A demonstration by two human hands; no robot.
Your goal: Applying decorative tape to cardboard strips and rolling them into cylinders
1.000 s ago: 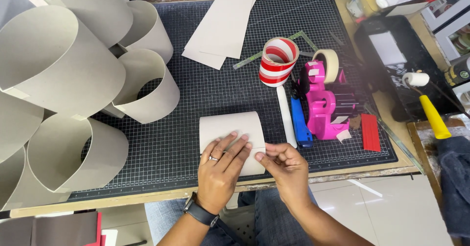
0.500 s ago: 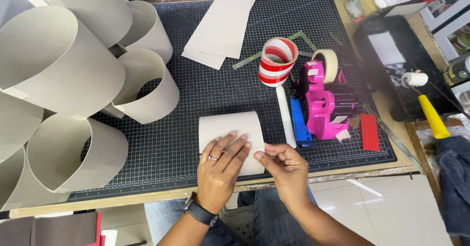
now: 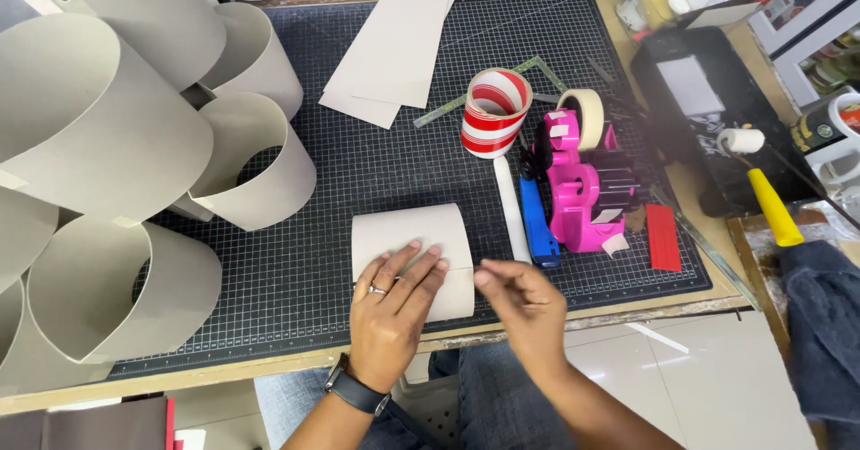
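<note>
A curved strip of grey cardboard (image 3: pixel 408 231) lies bent over on the black cutting mat (image 3: pixel 376 154) near the front edge. My left hand (image 3: pixel 394 311), with a ring and a wristwatch, presses flat on the strip's near end. My right hand (image 3: pixel 524 302) hovers just right of the strip, fingers loosely curled, holding nothing and not touching it. The strip's seam runs under my left fingers.
Several grey cardboard loops (image 3: pixel 107 137) crowd the left of the mat. Flat cardboard sheets (image 3: pixel 399 38) lie at the back. A red-and-white tape roll (image 3: pixel 494 111), a pink tape dispenser (image 3: pixel 582 186), a blue cutter (image 3: pixel 537 222) and a white stick (image 3: pixel 511 208) stand to the right.
My right hand has lifted off the strip's right edge and drawn a little to the right. My left hand stays pressed on the strip.
</note>
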